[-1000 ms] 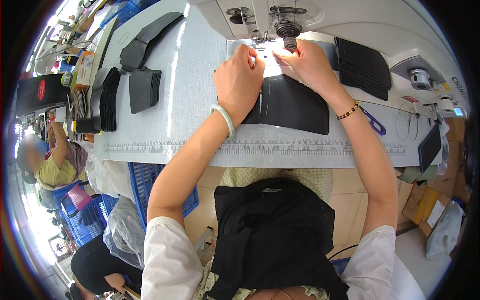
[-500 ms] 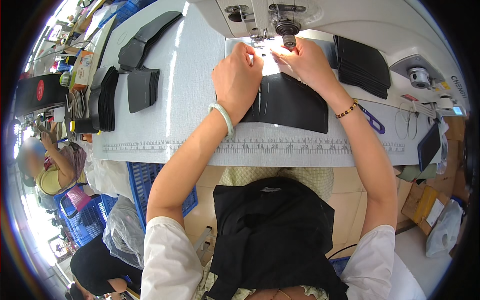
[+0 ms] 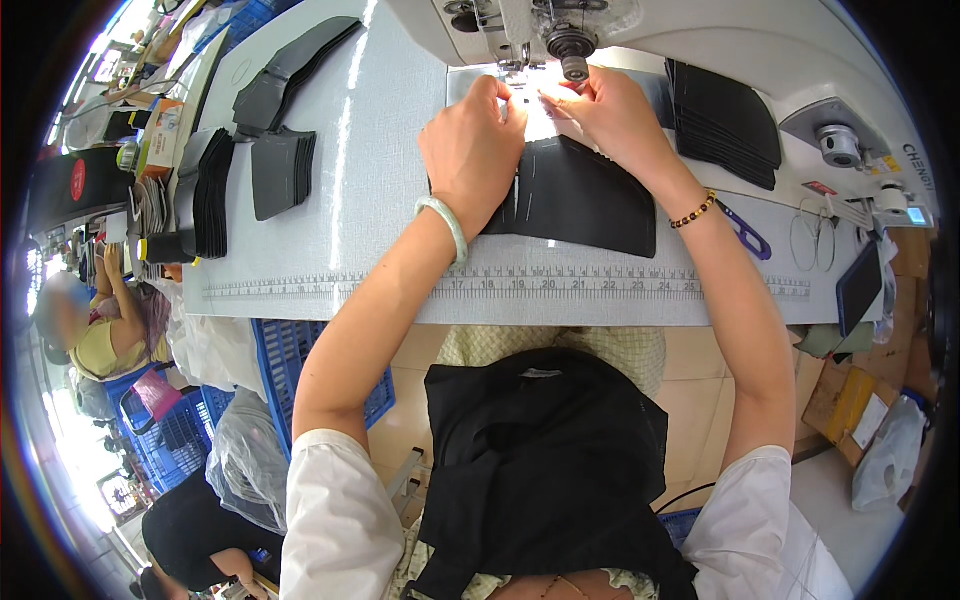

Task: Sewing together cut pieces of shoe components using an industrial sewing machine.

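Observation:
Under the head of a white sewing machine (image 3: pixel 690 40), both my hands are close to the needle area, in a strong glare. My left hand (image 3: pixel 468 145) is closed, thumb and fingers pinched together; its lower side covers the left edge of a black leather-like panel (image 3: pixel 590 205). Close by on the right, my right hand (image 3: pixel 618 118) also pinches with thumb and forefinger near the presser foot (image 3: pixel 515 70). Whatever the fingertips hold is washed out by the light. The panel lies flat on the table below my hands, with pale marks and a slit near its left side.
Stacks of black pieces lie on the left (image 3: pixel 283 172) and right (image 3: pixel 722 125) of the grey table (image 3: pixel 390 200). A ruler strip (image 3: pixel 550 287) runs along its front edge. Purple-handled thread snips (image 3: pixel 745 232) rest beside my right wrist. Blue crates (image 3: pixel 170 440) and another person are at the left.
The whole view has shifted slightly. My hands stay pinched by the needle in nearly the same pose, and the panel has barely moved. The person at the left has shifted their arms.

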Demonstrator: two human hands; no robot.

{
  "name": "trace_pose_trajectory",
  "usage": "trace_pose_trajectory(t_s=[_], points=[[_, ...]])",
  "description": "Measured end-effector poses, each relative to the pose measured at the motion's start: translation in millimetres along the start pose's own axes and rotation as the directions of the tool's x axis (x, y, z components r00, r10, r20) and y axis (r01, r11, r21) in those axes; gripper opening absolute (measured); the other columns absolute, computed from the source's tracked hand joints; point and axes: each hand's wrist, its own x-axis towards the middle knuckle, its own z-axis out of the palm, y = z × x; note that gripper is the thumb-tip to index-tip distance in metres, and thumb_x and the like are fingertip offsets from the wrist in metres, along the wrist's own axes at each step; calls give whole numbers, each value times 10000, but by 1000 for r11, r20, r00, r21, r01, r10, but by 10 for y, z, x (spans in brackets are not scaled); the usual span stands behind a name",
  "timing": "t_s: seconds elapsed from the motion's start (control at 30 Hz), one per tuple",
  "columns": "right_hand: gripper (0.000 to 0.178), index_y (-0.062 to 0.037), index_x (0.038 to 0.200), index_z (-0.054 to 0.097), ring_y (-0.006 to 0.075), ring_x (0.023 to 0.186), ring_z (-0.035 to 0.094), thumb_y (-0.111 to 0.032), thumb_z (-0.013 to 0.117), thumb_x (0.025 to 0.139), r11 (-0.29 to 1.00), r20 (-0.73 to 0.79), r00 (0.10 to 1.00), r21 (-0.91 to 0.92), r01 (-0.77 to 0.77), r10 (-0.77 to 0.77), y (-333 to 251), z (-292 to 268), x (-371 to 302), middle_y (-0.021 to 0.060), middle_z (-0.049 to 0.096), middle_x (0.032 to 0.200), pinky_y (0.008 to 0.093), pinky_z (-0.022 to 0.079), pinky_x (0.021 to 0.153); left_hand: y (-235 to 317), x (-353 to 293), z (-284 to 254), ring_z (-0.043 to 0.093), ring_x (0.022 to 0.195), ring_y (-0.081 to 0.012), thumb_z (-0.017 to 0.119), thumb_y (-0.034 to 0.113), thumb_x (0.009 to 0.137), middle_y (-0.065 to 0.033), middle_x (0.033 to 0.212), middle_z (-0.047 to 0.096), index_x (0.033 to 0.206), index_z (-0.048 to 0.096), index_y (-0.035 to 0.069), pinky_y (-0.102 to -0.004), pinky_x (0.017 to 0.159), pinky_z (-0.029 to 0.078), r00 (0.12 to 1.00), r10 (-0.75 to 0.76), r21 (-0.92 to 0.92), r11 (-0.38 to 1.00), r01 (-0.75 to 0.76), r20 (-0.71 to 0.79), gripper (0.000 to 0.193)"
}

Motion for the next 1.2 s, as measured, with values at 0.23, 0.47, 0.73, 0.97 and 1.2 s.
trace_pose_trajectory(t_s=[0.23, 0.47, 0.73, 0.97, 1.2], points=[[310, 14, 833, 625, 283, 724, 623, -285, 686, 772, 1000, 6, 1000, 23, -5, 4, 13, 8, -8, 162, 652, 786, 352, 472, 667, -18, 7, 17, 553, 500, -227, 642, 244, 798, -24, 544, 536, 814, 630, 111, -350, 498, 404, 999, 31, 96, 995, -28, -32, 134], [312, 13, 854, 637, 258, 731, 634, -288, 675, 782, 1000, 7, 1000, 0, -21, 21, -30, -30, -35, 150, 662, 795, 343, 476, 676, 8, -1, 15, 568, 502, -232, 641, 253, 809, -22, 539, 546, 797, 625, 121, -359, 502, 412, 999, 39, 157, 987, -35, -23, 134], [313, 17, 855, 639, 254, 730, 637, -285, 678, 782, 1000, 7, 1000, -21, 2, -2, -54, -40, -45, 146, 665, 798, 343, 479, 676, -2, 3, 22, 601, 536, -252, 638, 280, 815, -35, 565, 578, 820, 638, 124, -368, 516, 428, 997, 71, 207, 976, -64, -26, 156], [316, 19, 864, 640, 255, 734, 641, -283, 681, 783, 1000, 7, 1000, -13, 3, -3, -22, -26, -32, 148, 668, 798, 337, 481, 678, -26, -2, 36, 595, 530, -247, 646, 280, 808, -31, 561, 572, 825, 645, 130, -365, 513, 425, 995, 89, 204, 976, -79, -42, 151], [322, 19, 850, 636, 255, 724, 643, -291, 686, 780, 1000, 7, 1000, 8, -5, 5, 9, -11, -22, 152, 666, 789, 335, 482, 669, -14, -4, 33, 587, 523, -227, 649, 267, 808, -15, 554, 561, 851, 660, 131, -351, 517, 419, 995, 91, 181, 980, -81, -46, 143]])
